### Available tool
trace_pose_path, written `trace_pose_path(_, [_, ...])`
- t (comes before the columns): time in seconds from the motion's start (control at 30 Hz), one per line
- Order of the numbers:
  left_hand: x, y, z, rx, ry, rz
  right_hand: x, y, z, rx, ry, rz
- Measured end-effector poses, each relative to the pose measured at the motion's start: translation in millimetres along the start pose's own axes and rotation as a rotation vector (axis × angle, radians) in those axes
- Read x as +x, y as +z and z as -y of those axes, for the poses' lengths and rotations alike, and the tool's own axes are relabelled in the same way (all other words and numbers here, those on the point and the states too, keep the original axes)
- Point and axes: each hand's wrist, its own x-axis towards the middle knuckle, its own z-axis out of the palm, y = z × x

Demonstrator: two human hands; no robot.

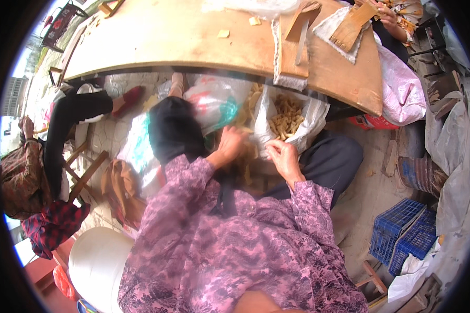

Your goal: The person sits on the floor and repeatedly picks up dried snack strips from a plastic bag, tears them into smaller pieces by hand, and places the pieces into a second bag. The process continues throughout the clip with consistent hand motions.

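A white plastic sack (315, 117), its mouth spread, holds many small yellowish-brown curled pieces (286, 119) below the table's near edge. At the sack's near rim is my right hand (284, 156), thumb and fingertips drawn together; whether something small is between them cannot be told. My left hand (232, 144) is blurred, left of the sack, with its fingers toward the sack; its grip is unclear. More thin yellowish pieces (250, 152) lie between and below my hands, partly blurred. Left of the sack lies a clear plastic bag (215, 98) with red and green print.
A wooden table (160, 39) spans the top, bearing wooden boards (293, 51) and a cloth (337, 29). Another person's hand (387, 17) holds a board at upper right; a seated person (27, 172) is at left. Blue plastic crates (399, 231) and a white round container (98, 266) stand nearby.
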Motion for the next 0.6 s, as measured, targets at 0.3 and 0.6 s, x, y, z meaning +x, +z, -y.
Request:
trace_pose_path(0.3, [24.0, -143.3, -64.5, -0.384, 0.097, -0.112, 6.0, 1.5, 74.0, 0.187, -0.141, 0.185])
trace_pose_path(0.6, [29.5, -175.4, -81.7, -1.287, -0.408, -0.289, 23.1, 11.8, 107.8, 0.437, -0.108, 0.121])
